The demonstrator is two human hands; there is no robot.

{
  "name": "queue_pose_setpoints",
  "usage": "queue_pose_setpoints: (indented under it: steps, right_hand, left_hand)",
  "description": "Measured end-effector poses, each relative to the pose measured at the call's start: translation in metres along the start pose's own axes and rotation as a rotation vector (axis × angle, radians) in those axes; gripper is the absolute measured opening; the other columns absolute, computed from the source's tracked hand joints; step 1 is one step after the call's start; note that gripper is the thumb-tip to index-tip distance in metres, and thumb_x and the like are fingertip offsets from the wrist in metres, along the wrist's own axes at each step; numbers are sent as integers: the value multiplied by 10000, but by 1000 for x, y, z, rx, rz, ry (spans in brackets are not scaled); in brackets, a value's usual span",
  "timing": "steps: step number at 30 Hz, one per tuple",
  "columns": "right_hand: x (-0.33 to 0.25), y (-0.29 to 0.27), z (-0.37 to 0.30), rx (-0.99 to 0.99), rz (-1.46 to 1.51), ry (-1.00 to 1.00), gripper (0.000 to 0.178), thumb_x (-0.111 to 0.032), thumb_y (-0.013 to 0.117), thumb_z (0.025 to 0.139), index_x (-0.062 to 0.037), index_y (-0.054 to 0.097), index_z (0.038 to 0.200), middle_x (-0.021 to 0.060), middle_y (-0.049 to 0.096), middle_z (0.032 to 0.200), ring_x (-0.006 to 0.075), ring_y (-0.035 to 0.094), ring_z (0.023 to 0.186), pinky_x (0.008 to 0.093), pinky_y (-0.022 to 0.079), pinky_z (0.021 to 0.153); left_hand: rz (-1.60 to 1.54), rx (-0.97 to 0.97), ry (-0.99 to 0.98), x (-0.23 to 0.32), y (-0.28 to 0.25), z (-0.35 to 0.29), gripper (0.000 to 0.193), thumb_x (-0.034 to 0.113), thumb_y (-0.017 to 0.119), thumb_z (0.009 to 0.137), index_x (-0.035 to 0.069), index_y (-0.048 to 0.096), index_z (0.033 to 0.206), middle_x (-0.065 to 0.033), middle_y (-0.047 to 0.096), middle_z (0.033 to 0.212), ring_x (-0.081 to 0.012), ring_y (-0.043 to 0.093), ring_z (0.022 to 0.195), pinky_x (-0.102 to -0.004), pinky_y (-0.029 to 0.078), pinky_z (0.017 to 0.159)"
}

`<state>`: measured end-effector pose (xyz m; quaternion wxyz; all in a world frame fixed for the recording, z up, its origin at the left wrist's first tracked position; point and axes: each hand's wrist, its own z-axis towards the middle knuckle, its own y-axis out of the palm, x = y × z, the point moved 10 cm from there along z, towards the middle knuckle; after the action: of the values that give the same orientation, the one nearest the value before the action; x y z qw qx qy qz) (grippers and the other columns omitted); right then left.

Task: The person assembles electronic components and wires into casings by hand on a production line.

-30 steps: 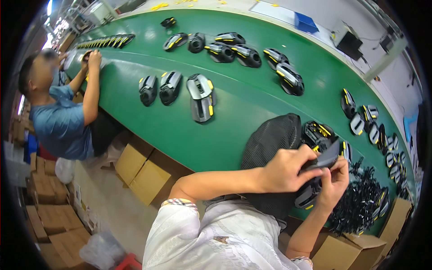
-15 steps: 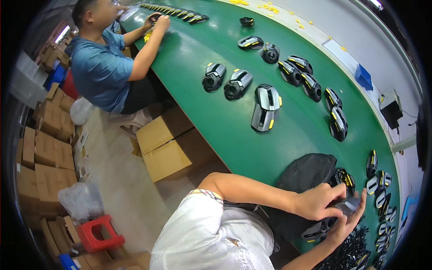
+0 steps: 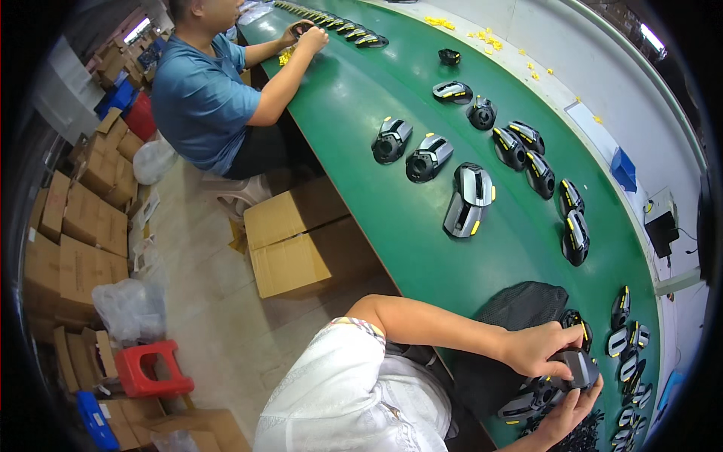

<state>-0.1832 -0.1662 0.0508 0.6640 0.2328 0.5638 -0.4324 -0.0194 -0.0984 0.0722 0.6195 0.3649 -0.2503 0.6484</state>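
A long green conveyor belt (image 3: 376,203) carried scattered black-and-yellow plastic housings (image 3: 473,197), a black mesh bag (image 3: 520,305), and small yellow bits (image 3: 482,34) near its far edge.

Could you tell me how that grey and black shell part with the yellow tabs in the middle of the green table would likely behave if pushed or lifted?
The shell part looks like hollow moulded plastic, so probably stiff and light for its size. It rests low and elongated on the green table, so it would likely slide, not roll. Its glossy curved top may be slightly slippery.
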Motion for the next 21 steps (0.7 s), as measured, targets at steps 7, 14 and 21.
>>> queue_pose_setpoints:
  steps: [7,14,21]
  right_hand:
    - [-31,8,-5,56,52,-176,486,-286,612,868,62,430,1154,159,523,1072,231,508,906,328,431,789]
    - [6,-12,-11,237,179,-59,631,-315,631,845,15,338,1296,121,484,1167,212,494,1084,334,387,944]
    - [-3,-7,-21,188,-13,-35,772,-331,710,768,28,319,1328,148,490,1201,232,512,1063,333,394,938]
  left_hand:
    - [30,-188,25,7,18,-1,372,159,717,734,-7,416,875,-136,558,614,-302,549,503,-331,389,455]
    - [-111,-113,-88,-12,16,4,370,149,722,762,11,399,878,-70,560,662,-79,509,557,-244,381,462]
    - [-631,-47,-381,-35,27,-6,328,126,676,820,27,374,902,-60,572,803,-47,522,703,-219,443,583]
